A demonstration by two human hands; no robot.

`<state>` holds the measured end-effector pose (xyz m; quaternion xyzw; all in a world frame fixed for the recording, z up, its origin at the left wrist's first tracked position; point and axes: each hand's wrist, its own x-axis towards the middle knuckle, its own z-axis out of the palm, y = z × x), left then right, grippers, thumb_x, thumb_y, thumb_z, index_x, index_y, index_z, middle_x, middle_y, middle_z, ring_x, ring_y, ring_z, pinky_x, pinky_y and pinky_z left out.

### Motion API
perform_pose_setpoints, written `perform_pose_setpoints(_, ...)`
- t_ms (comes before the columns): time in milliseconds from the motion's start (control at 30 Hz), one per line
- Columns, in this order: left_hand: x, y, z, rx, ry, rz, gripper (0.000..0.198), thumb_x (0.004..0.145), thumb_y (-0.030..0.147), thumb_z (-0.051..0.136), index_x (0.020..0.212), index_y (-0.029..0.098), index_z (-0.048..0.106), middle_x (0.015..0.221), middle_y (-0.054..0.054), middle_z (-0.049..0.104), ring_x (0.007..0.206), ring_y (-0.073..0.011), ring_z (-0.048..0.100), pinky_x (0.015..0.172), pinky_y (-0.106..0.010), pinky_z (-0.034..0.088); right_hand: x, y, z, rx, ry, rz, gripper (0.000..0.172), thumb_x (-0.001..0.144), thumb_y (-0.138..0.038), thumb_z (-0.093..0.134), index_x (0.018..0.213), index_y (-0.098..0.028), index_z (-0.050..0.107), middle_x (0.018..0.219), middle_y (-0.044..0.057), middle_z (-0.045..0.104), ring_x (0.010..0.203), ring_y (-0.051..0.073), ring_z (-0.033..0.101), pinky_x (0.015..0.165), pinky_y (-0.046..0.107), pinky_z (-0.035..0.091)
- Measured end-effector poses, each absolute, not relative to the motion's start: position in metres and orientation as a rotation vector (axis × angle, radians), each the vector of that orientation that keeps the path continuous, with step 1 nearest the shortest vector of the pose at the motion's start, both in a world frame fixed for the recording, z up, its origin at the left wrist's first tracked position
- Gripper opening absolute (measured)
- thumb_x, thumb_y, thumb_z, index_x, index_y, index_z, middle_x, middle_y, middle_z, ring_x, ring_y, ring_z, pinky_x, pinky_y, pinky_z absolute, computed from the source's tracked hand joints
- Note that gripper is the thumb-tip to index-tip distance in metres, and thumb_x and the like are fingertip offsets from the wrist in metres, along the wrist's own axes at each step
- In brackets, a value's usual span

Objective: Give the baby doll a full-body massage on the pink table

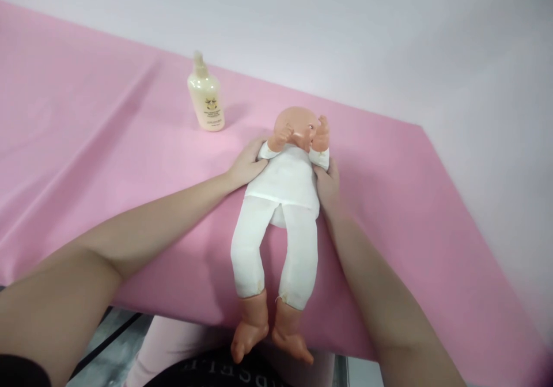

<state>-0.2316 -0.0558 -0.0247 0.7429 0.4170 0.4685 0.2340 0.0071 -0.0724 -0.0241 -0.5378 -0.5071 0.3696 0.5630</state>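
Note:
A baby doll [283, 203] in a white top and white leggings lies on its back on the pink sheet [108, 162], its head away from me, its plastic arms raised to its face and its bare feet hanging over the near edge. My left hand [248, 165] presses against the doll's torso on its left side, under the raised arm, fingers curled round it. My right hand [327, 184] grips the torso from the other side, fingers tucked behind the white top.
A cream lotion bottle [205, 96] with a pump top stands upright on the sheet, behind and to the left of the doll. The sheet covers a table against a pale wall [389, 35]. Its near edge runs just in front of my body.

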Motion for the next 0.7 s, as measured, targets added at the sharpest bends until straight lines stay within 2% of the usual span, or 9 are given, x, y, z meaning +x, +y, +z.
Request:
perform_pose_setpoints(233, -0.231, -0.057, -0.026, 1.879, 1.177, 1.279, 0.044, 0.079, 0.025, 0.055, 0.123, 0.018, 0.054, 0.124, -0.010, 0.066, 0.115, -0.0275, 0.060, 0.104, -0.045, 0.046, 0.005, -0.078, -0.018, -1.309, -1.146, 0.875, 0.035, 0.081, -0.031, 0.060, 0.115, -0.025, 0.063, 0.115, 0.003, 0.068, 0.104, 0.019, 0.063, 0.103, 0.042, 0.049)
perform_pose_setpoints(433, -0.229, -0.054, -0.032, 1.571, 1.189, 1.398, 0.038, 0.078, 0.028, 0.057, 0.115, 0.020, 0.054, 0.112, -0.006, 0.065, 0.113, -0.0281, 0.059, 0.101, -0.044, 0.047, 0.003, -0.078, -0.023, -1.310, -0.968, 0.893, 0.037, 0.079, -0.037, 0.062, 0.114, -0.024, 0.061, 0.108, 0.002, 0.067, 0.095, 0.017, 0.061, 0.094, 0.036, 0.051)
perform_pose_setpoints(700, -0.228, -0.037, -0.044, 1.015, 1.084, 1.562, 0.041, 0.074, 0.034, 0.053, 0.113, 0.024, 0.047, 0.105, -0.006, 0.063, 0.103, -0.0257, 0.063, 0.090, -0.042, 0.053, 0.006, -0.074, -0.021, -1.215, -0.832, 0.986, 0.040, 0.086, -0.051, 0.053, 0.113, -0.022, 0.056, 0.115, 0.009, 0.066, 0.102, 0.020, 0.066, 0.094, 0.042, 0.055)
